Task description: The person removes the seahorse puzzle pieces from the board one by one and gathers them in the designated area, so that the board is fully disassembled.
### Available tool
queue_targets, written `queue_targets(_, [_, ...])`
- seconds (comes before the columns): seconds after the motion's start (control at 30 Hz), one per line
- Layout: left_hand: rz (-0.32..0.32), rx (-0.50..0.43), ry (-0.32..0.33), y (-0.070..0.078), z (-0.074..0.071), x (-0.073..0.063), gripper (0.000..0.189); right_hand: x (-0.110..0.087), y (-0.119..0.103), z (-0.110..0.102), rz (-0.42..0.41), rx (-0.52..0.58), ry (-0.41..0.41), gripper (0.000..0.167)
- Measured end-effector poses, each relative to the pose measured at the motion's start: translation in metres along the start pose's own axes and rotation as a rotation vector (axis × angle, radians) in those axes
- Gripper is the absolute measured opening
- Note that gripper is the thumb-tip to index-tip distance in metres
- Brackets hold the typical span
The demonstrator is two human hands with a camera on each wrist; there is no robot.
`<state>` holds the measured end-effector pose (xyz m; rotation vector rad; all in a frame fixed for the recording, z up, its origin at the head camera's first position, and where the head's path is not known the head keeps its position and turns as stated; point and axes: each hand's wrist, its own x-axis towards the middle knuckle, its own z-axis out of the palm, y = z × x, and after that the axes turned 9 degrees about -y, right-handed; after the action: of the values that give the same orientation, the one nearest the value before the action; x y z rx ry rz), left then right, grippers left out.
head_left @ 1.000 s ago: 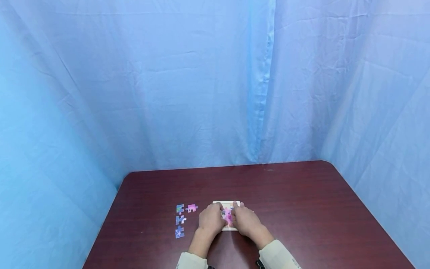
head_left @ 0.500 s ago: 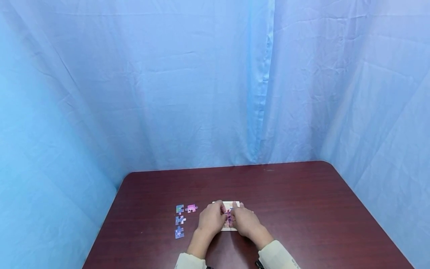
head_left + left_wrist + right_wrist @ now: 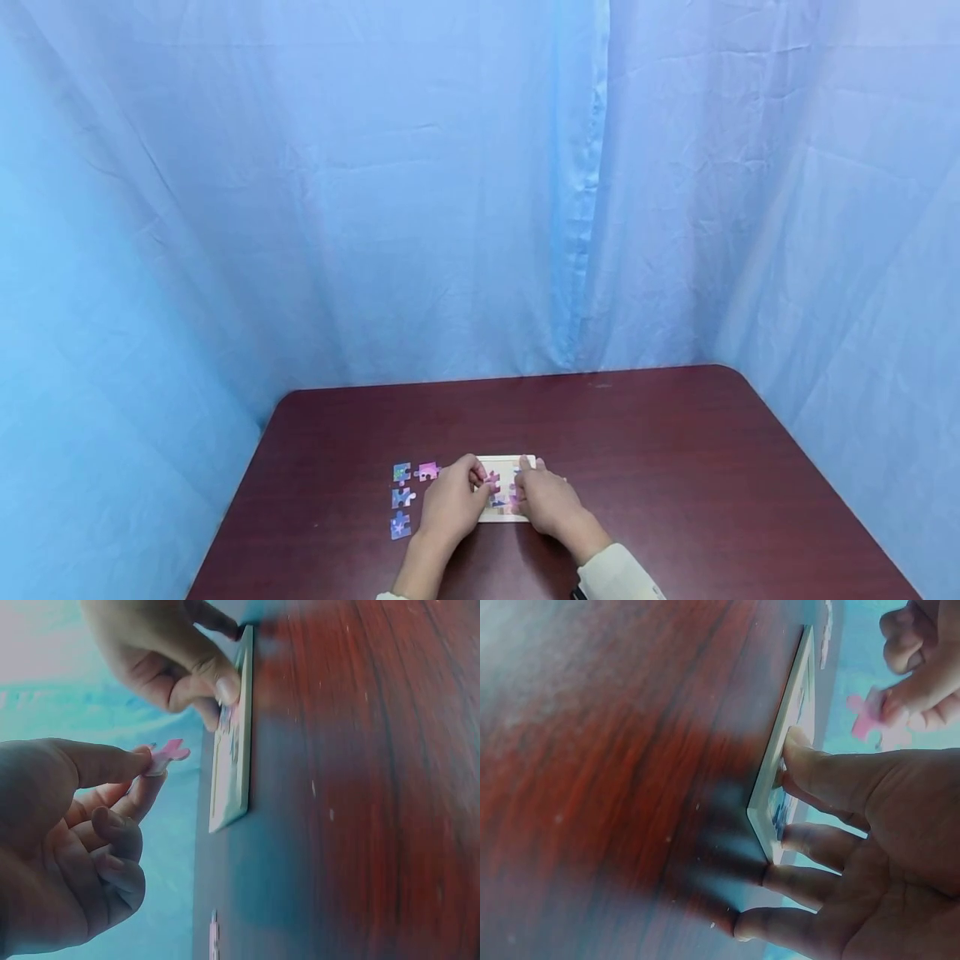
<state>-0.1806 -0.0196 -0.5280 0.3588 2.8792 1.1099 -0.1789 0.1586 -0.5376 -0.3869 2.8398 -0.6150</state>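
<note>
Pink and jigsaw-cut, a puzzle piece is raised above the table at the left side of a pale shallow frame, clear of its surface. The left hand pinches it between thumb and fingertip, the other fingers loosely curled. At the right of the frame, the right hand has its fingers spread: the thumb rests on the frame, and the outermost fingertips touch the table beside it. Inside the frame, a few coloured pieces show, partly hidden by the hands. Left of the frame lie four loose pieces: one pink nearest it, and three bluish ones in a column farther out. A light sleeve covers the right forearm; behind the frame, beyond the table, hangs a blue curtain.
</note>
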Motion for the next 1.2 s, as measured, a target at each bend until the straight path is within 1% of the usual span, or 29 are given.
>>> queue_targets(0.07, [-0.016,0.0,0.003,-0.004,-0.004,-0.004,0.018,0.0,0.0,0.0,0.004,-0.002,-0.001,0.038])
queue_targets(0.2, [-0.075,0.007,0.014,-0.012,-0.012,-0.01,0.017,-0.001,0.001,0.001,-0.007,0.005,0.001,0.038])
queue_targets(0.3, [-0.108,0.012,0.028,-0.018,-0.017,-0.012,0.015,-0.002,0.001,0.001,-0.017,0.008,0.01,0.038])
queue_targets(0.4, [-0.138,0.016,0.039,-0.023,-0.021,-0.015,0.016,-0.002,0.001,0.002,-0.01,0.011,0.02,0.038])
queue_targets(0.57, [-0.195,0.012,0.087,-0.034,-0.025,-0.018,0.016,-0.001,-0.001,0.001,0.009,0.003,0.036,0.034])
queue_targets(0.67, [-0.223,0.025,0.114,-0.041,-0.027,-0.019,0.014,0.001,-0.002,0.001,0.028,-0.009,0.041,0.036])
queue_targets(0.77, [-0.26,0.055,0.131,-0.046,-0.028,-0.019,0.014,0.001,-0.003,0.001,0.047,-0.02,0.038,0.043])
queue_targets(0.9, [-0.31,0.111,0.148,-0.053,-0.031,-0.017,0.011,0.001,-0.003,0.001,0.057,-0.008,0.01,0.065])
queue_targets(0.93, [-0.32,0.121,0.152,-0.054,-0.031,-0.017,0.01,0.001,-0.003,0.001,0.057,-0.002,0.003,0.068])
queue_targets(1.03, [-0.34,0.139,0.162,-0.057,-0.032,-0.015,0.011,0.002,-0.003,0.001,0.061,0.004,-0.013,0.07])
queue_targets(1.2, [-0.362,0.149,0.16,-0.059,-0.033,-0.014,0.013,0.002,-0.002,0.002,0.065,0.003,-0.022,0.067])
